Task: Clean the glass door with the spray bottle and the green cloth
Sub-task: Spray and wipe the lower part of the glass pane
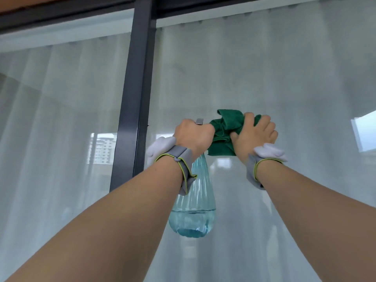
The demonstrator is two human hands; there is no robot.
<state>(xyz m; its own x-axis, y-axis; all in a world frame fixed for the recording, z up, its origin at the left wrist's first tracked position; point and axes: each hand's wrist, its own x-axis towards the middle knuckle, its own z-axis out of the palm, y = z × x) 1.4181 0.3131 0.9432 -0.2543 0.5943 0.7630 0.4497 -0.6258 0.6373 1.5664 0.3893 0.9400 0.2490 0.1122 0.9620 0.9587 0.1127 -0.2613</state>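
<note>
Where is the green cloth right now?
In the head view, the green cloth is bunched in the right hand against the glass door, right of the left hand holding the spray bottle.

Pale sheer curtains (264,68) behind the panes, with reflected apartment buildings (102,148) beside a dark frame post (136,94).

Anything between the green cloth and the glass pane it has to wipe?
Nothing visible. The right hand grips the green cloth, bunched, up against or just short of the glass door; contact can't be confirmed. The spray bottle, held by the left hand, hangs beside and below the cloth, not in front.
</note>
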